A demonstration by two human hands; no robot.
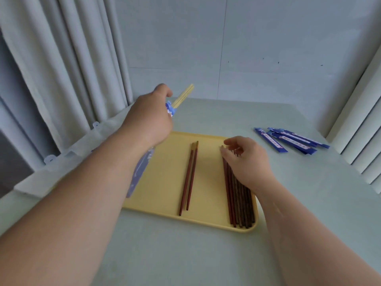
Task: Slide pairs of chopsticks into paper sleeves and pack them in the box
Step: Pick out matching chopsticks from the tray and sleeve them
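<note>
Pale grey tabletop is bounded by curtains on both sides and a plain wall behind. A yellow tray is laid at its middle, with bare table left open before the near rim. A sleeved pair is gripped by the left hand above the tray's left edge, pale chopstick ends projecting beyond the far rim. One loose pair is laid at the tray's centre, apart from a bundle of dark chopsticks along the right rim. The right hand is held over that bundle, fingers curled; whether anything is pinched cannot be told. Blue sleeves are scattered right of the tray, and a clear box is set just left of it.
</note>
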